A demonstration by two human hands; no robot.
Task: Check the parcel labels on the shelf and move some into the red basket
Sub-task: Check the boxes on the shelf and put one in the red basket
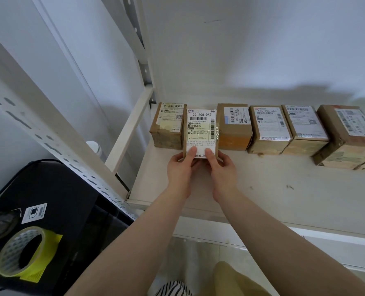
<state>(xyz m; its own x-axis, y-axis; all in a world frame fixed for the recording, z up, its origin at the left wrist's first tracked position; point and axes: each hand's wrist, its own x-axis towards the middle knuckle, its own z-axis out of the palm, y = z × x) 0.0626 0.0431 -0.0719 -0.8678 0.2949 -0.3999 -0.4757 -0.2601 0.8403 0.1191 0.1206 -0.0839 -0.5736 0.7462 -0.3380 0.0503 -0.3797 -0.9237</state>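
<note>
Parcel in hands: small cardboard box (pixel 201 133), rectangular, tilted up w/ its glossy white label facing the camera; label reads "133 R06 0A7", barcodes below and along the right edge. Sits 2nd from left in the row, near the shelf's back.
Left hand: (pixel 180 168) grips box's lower left corner, thumb pressed flat on label's bottom edge.
Right hand: (pixel 221 169) grips lower right corner, thumb on label too; hands nearly touching.
Other parcels: five more brown cardboard boxes, all w/ white printed labels on top – one at far left (pixel 168 127), four to the right (pixel 233 127), (pixel 270 129), (pixel 305 129), (pixel 348 135); tape looks shiny, edges scuffed.
Shelf: (pixel 273 189) off-white board, matte, smudged; perforated metal uprights at left.
Tape roll: (pixel 21 251) yellowish ring lying flat on black surface, lower left.
Red basket: not in view.
</note>
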